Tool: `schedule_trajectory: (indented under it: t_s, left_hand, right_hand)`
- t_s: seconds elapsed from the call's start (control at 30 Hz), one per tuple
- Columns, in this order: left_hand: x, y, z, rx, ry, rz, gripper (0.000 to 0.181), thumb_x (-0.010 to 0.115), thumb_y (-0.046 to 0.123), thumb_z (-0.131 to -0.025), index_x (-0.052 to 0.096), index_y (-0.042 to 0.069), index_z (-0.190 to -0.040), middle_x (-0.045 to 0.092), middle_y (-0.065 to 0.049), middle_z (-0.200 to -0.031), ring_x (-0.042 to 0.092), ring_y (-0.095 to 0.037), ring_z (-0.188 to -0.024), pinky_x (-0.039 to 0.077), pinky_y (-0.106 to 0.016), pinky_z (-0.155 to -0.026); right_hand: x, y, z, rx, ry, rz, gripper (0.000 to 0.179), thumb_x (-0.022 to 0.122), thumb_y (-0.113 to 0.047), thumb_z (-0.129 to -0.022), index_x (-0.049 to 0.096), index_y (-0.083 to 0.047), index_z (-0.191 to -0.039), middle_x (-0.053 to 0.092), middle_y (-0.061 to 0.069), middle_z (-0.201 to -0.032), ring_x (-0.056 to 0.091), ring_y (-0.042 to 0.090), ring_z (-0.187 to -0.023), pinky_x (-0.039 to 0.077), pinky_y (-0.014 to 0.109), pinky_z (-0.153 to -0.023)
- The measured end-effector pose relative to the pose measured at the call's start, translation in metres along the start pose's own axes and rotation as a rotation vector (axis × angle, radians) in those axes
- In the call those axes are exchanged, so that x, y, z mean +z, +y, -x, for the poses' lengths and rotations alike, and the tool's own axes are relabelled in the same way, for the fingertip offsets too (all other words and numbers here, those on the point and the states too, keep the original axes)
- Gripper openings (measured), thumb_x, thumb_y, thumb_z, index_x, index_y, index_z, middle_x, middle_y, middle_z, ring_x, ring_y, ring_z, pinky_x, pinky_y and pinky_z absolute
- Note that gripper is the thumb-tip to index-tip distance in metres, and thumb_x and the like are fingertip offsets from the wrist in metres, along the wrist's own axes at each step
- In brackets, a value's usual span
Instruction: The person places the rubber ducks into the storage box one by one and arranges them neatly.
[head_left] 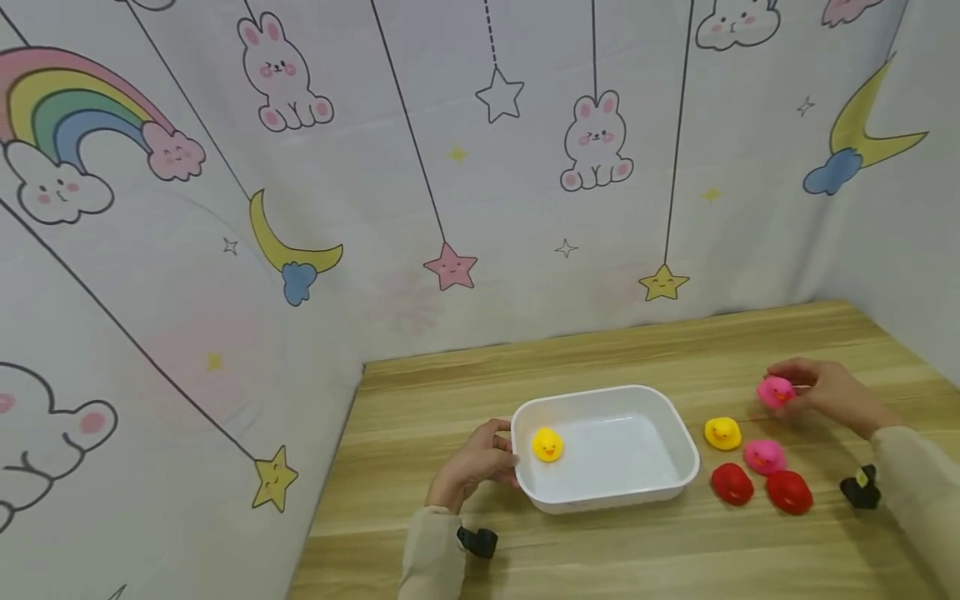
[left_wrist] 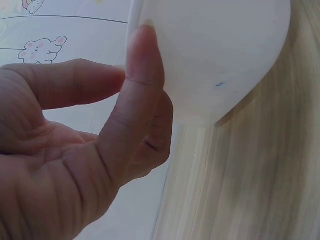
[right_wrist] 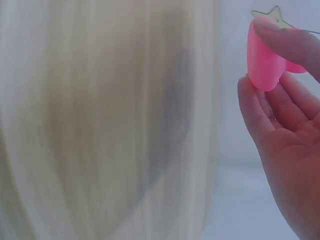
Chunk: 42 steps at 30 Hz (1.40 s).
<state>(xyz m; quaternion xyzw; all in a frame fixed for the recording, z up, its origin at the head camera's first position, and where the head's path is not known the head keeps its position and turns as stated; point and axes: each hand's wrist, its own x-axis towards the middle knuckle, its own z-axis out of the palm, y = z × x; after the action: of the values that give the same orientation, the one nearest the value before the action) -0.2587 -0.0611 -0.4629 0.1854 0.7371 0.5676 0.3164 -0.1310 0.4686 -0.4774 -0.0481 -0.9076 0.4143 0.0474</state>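
Observation:
My left hand (head_left: 480,467) grips the left rim of a white plastic basin (head_left: 600,500). In the left wrist view, thumb and fingers close on the edge of the basin wall (left_wrist: 225,45). Inside the basin, toward its left end, sits a yellow rubber duck (head_left: 547,445). On the right, my right hand (head_left: 828,396) pinches a pink rubber duck (head_left: 776,392) above the table; the right wrist view shows this pink duck (right_wrist: 265,60) between thumb and fingertips.
Between basin and right arm lie another yellow duck (head_left: 723,433), another pink duck (head_left: 765,457) and two red ducks (head_left: 732,484). The wooden table (head_left: 450,375) meets a patterned cloth backdrop (head_left: 510,208) at the back and left. Black wrist cameras (head_left: 861,488) sit at both sleeves.

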Motion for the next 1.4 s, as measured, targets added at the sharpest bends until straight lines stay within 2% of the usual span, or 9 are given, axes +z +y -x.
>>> schedule_trajectory:
  t_s: [0.13, 0.23, 0.43, 0.53, 0.8, 0.9, 1.17, 1.3, 1.4]
  left_hand:
    - [-0.001, 0.000, 0.000, -0.002, -0.002, 0.001, 0.058, 0.060, -0.010, -0.089, 0.037, -0.011, -0.142, 0.052, -0.015, -0.098, 0.063, -0.020, -0.066, 0.065, -0.042, -0.068]
    - [-0.001, 0.000, 0.000, -0.005, -0.002, 0.005, 0.058, 0.060, -0.010, -0.088, 0.037, -0.011, -0.142, 0.053, -0.016, -0.099, 0.064, -0.020, -0.066, 0.065, -0.041, -0.067]
    - [-0.001, 0.000, -0.002, -0.011, 0.007, 0.010, 0.057, 0.060, -0.010, -0.088, 0.039, -0.010, -0.141, 0.055, -0.020, -0.103, 0.065, -0.021, -0.067, 0.065, -0.041, -0.068]
    - [-0.002, 0.002, -0.001, -0.010, 0.014, 0.019, 0.058, 0.060, -0.010, -0.088, 0.039, -0.009, -0.141, 0.055, -0.023, -0.106, 0.065, -0.023, -0.068, 0.065, -0.042, -0.069]
    - [0.000, -0.001, 0.002, -0.019, 0.015, 0.049, 0.061, 0.060, -0.014, -0.088, 0.034, -0.009, -0.143, 0.055, -0.023, -0.105, 0.064, -0.023, -0.066, 0.065, -0.046, -0.069]
    - [0.000, -0.001, 0.001, -0.009, 0.019, 0.058, 0.060, 0.060, -0.014, -0.087, 0.035, -0.009, -0.142, 0.055, -0.022, -0.103, 0.063, -0.022, -0.066, 0.065, -0.046, -0.069]
    - [0.002, -0.001, -0.001, -0.009, 0.015, 0.054, 0.061, 0.059, -0.015, -0.087, 0.034, -0.008, -0.142, 0.053, -0.017, -0.099, 0.061, -0.022, -0.065, 0.065, -0.048, -0.070]
    - [0.002, -0.001, 0.000, -0.013, 0.025, 0.048, 0.062, 0.060, -0.014, -0.087, 0.033, -0.007, -0.142, 0.052, -0.017, -0.099, 0.062, -0.022, -0.065, 0.065, -0.049, -0.072]
    - [0.002, -0.001, 0.000, -0.015, 0.030, 0.045, 0.062, 0.060, -0.013, -0.087, 0.031, -0.007, -0.142, 0.052, -0.017, -0.100, 0.062, -0.022, -0.065, 0.064, -0.050, -0.072]
  right_hand:
    - [0.000, -0.007, 0.000, 0.036, -0.003, -0.089, 0.070, 0.084, -0.008, -0.078, 0.050, 0.012, -0.136, 0.062, -0.020, -0.114, 0.052, -0.015, -0.097, 0.053, 0.014, -0.077]
    - [0.001, -0.014, 0.000, 0.049, -0.007, -0.142, 0.067, 0.082, -0.007, -0.080, 0.051, 0.011, -0.136, 0.059, -0.029, -0.109, 0.055, -0.013, -0.096, 0.054, 0.016, -0.077]
    - [0.001, -0.031, -0.001, 0.025, -0.008, -0.272, 0.052, 0.077, 0.000, -0.084, 0.061, 0.000, -0.133, 0.068, -0.024, -0.109, 0.064, 0.000, -0.095, 0.057, 0.018, -0.078]
    - [0.002, -0.042, -0.005, 0.010, 0.002, -0.294, 0.050, 0.076, 0.000, -0.085, 0.064, -0.007, -0.133, 0.069, -0.022, -0.111, 0.065, 0.002, -0.096, 0.056, 0.017, -0.078]
    - [0.013, -0.068, -0.013, -0.104, -0.019, -0.563, 0.058, 0.069, 0.024, -0.077, 0.075, -0.016, -0.119, 0.073, -0.011, -0.112, 0.068, 0.001, -0.098, 0.057, 0.014, -0.079]
    - [0.014, -0.079, -0.014, -0.118, -0.023, -0.559, 0.059, 0.069, 0.024, -0.077, 0.076, -0.019, -0.117, 0.073, -0.011, -0.112, 0.068, 0.000, -0.098, 0.057, 0.013, -0.080]
    - [0.016, -0.114, -0.022, -0.090, -0.062, -0.533, 0.061, 0.075, 0.020, -0.075, 0.076, -0.028, -0.113, 0.072, -0.015, -0.109, 0.068, 0.000, -0.097, 0.059, 0.017, -0.078]
    - [0.019, -0.131, -0.030, -0.116, -0.088, -0.545, 0.060, 0.074, 0.022, -0.074, 0.076, -0.022, -0.115, 0.073, -0.012, -0.110, 0.069, 0.004, -0.097, 0.060, 0.019, -0.079]
    - [0.022, -0.140, -0.035, -0.126, -0.095, -0.501, 0.057, 0.076, 0.018, -0.075, 0.074, -0.019, -0.118, 0.072, -0.012, -0.111, 0.068, 0.005, -0.098, 0.060, 0.019, -0.080]
